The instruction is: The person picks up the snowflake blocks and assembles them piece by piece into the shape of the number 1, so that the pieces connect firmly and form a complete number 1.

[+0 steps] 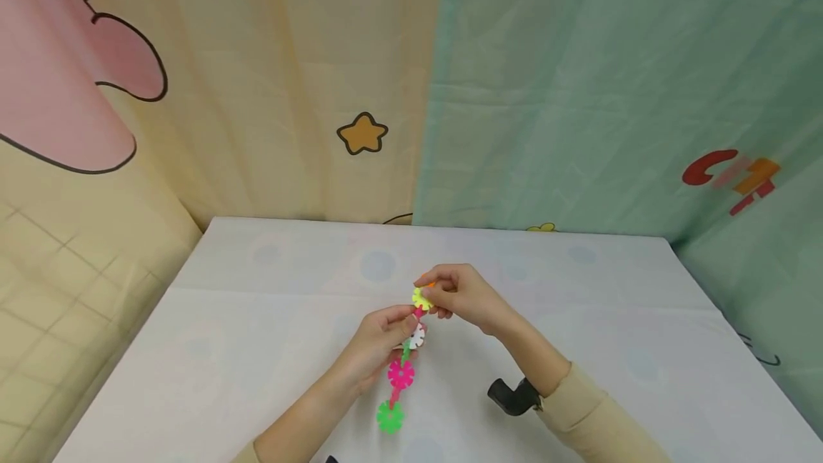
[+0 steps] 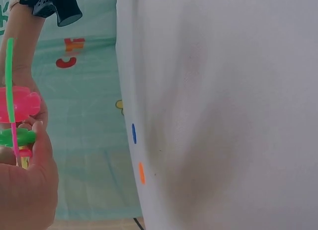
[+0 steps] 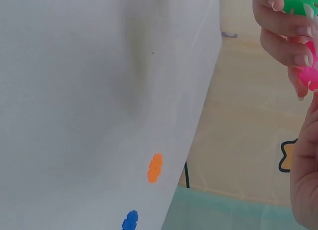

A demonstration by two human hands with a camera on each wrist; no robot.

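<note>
Disc chain [image 1: 406, 354]: A string of bright notched discs is held over the middle of the table [image 1: 225, 349], one end toward the far edge, the other toward the near.
Near end: A green disc [image 1: 386, 420] sits untouched below a pink disc [image 1: 396, 377], a pink link [image 1: 394, 397] edge-on between them; the quarter-turns suggest slots that grip crosswise.
Left hand [image 1: 382, 338]: Coming in from the table's left side, its thumb and fingers pinch the chain beside the white disc [image 1: 419, 336], apparently to steady it mid-length.
Right hand [image 1: 468, 299]: From the right side, fingers clamp the yellow disc [image 1: 419, 300] at the chain's far end, likely for control against the left hand's hold.
Orange patch [image 1: 426, 279]: Colour peeks out at the right fingers; from here I cannot tell whether it belongs to the chain.
Loose discs: The wrist views show an orange disc [image 3: 154, 168] and a blue disc [image 3: 130, 220] on the table toward the far edge, perhaps kept within reach yet clear of both hands.
Backdrop: A cartoon-print curtain [image 1: 546, 91], yellow meeting green, hangs beyond the far edge.
</note>
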